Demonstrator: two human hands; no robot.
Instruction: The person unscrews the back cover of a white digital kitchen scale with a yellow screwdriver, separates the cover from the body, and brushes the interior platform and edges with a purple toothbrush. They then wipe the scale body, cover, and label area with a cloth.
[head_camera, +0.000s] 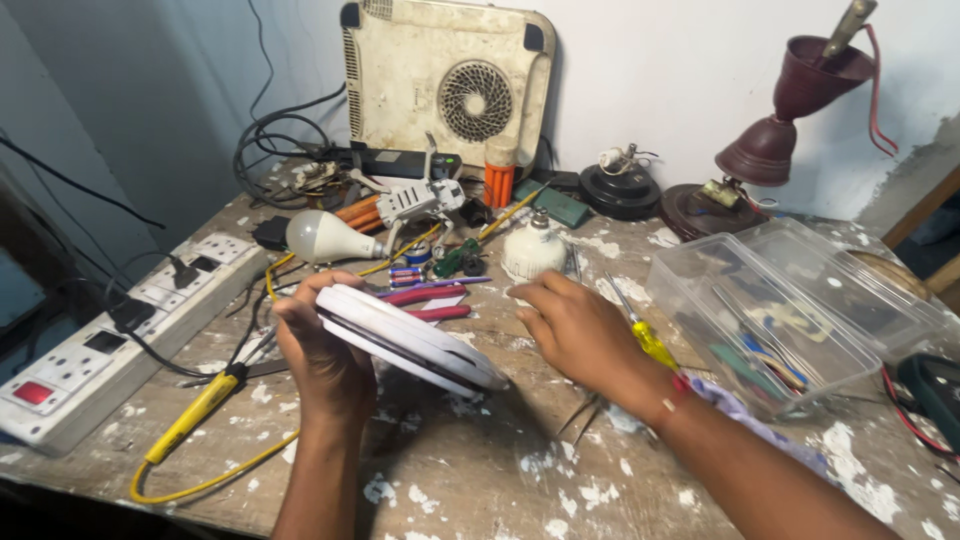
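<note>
Disc-shaped white lamp housing (405, 338) is held tilted above the paint-flecked workbench (480, 470), gripped at its left edge by the left hand (318, 352), fingers curled around the rim. Just right of the housing, the right hand (575, 330) is laid flat and empty, fingers spread. Red-handled pliers (430, 298) lie just behind the housing; a yellow-handled screwdriver (650, 340) lies beyond the right hand. Judging by this, the housing is being steadied; a tool pickup seems called for.

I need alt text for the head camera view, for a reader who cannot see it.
The left hand holds a round white disc-shaped lamp tilted over a paint-spattered workbench, while the right hand rests flat beside it. Around them lie bulbs, a yellow screwdriver, a power strip and a clear plastic box.
</note>
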